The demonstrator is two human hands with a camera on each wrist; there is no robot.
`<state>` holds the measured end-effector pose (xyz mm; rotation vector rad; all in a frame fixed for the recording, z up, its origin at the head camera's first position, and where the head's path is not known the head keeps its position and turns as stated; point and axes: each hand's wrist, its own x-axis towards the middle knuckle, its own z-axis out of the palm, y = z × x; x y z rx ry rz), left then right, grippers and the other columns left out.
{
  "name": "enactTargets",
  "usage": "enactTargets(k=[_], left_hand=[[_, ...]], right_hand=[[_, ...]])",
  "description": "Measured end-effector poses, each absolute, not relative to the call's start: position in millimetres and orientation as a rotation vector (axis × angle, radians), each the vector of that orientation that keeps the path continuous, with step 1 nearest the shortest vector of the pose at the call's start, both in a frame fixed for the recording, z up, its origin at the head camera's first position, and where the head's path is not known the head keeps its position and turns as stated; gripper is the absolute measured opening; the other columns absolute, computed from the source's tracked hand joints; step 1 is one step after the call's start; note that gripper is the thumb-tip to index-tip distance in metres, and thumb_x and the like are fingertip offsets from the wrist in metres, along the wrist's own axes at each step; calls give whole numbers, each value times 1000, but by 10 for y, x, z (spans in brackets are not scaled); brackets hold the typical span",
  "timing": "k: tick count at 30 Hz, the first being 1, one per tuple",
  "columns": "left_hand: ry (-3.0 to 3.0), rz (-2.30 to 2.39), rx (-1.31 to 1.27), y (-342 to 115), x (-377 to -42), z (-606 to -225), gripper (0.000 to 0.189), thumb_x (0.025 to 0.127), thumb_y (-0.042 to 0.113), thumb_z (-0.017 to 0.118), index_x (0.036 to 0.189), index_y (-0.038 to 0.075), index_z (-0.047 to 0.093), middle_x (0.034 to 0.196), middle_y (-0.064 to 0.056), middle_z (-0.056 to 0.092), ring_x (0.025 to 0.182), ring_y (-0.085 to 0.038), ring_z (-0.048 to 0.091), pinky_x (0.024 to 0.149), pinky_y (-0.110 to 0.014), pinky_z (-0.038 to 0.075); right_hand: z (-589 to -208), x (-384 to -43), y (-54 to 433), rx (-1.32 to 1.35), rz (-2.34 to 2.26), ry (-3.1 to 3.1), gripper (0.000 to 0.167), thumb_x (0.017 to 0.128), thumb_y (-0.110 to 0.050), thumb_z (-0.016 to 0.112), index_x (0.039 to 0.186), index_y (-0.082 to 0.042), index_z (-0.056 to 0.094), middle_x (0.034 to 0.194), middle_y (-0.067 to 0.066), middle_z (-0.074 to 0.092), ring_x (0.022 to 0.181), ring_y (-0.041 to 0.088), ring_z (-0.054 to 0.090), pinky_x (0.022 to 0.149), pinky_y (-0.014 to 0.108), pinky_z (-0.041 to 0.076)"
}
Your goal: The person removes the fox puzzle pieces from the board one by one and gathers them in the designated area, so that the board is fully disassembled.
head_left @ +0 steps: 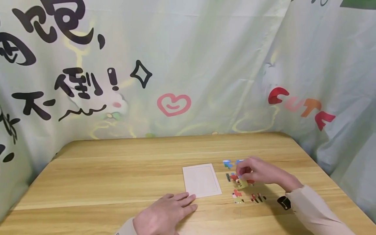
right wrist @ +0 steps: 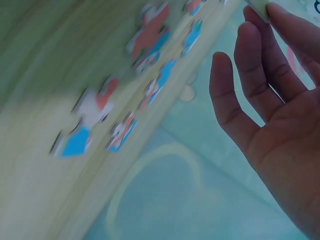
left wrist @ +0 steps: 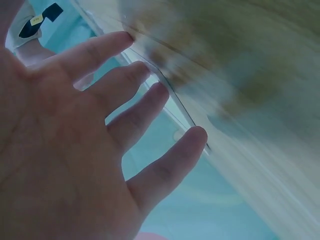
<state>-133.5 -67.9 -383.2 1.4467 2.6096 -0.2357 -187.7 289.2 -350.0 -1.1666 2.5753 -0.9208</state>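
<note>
A thin white square puzzle board (head_left: 202, 179) with a fine inner border line lies on the wooden table. My left hand (head_left: 165, 213) rests palm down at its near edge, fingers spread and fairly straight, the fingertips by the near-left corner. Between thumb and finger, my right hand (head_left: 258, 171) pinches a yellowish jigsaw piece (head_left: 242, 183) just above the loose pieces. Only an edge of this held piece (right wrist: 258, 9) shows in the right wrist view. Beneath and around the right hand lie several colourful jigsaw pieces (head_left: 227, 164), some partly covered by it.
Nearer me lie a red and yellow jigsaw piece (head_left: 237, 196) and a red and dark one (head_left: 258, 197). A small black object (head_left: 284, 202) is beside the right sleeve (head_left: 317, 209). A printed curtain (head_left: 205, 65) hangs behind the wooden table (head_left: 117, 169).
</note>
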Motion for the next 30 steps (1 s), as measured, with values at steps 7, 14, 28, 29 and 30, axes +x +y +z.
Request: enactTargets(k=[7, 14, 28, 29, 30], left_hand=[[2643, -205, 1478, -677, -1323, -3811, 78, 87, 76, 55, 147, 26, 53, 156, 6, 42, 141, -15, 41, 106, -38, 45], [2645, -166, 1496, -678, -1318, -3807, 76, 89, 76, 53, 145, 26, 55, 155, 7, 43, 139, -15, 42, 102, -37, 47], [2667, -209, 1541, -671, -1319, -3810, 76, 88, 77, 54, 143, 26, 56, 153, 6, 45, 136, -15, 44, 99, -37, 49], [2668, -209, 1541, -671, -1317, -3809, 75, 87, 77, 54, 143, 26, 56, 153, 6, 45, 136, -15, 44, 99, -36, 49], [2670, -207, 1549, -673, -1316, -3808, 75, 87, 77, 54, 143, 26, 57, 153, 6, 45, 136, -15, 44, 99, -37, 50]], right_hand=[[-3512, -1839, 3082, -1132, -929, 2629, 15, 88, 7, 70, 88, -7, 74, 83, -8, 68, 71, 0, 58, 57, 25, 52], [-3548, -1762, 3327, -1095, -966, 2630, 18, 88, 8, 69, 87, -9, 74, 82, -11, 68, 70, -1, 56, 55, 25, 51], [-3687, -1667, 3643, -1076, -1011, 2631, 23, 83, 13, 70, 83, -10, 71, 77, -10, 66, 69, -5, 50, 51, 22, 45], [-3695, -1665, 3649, -1076, -1012, 2629, 23, 84, 13, 70, 83, -10, 71, 76, -10, 66, 69, -5, 50, 52, 22, 45], [-3702, -1663, 3655, -1075, -1011, 2630, 23, 83, 13, 70, 83, -10, 71, 76, -10, 66, 69, -5, 50, 52, 22, 45]])
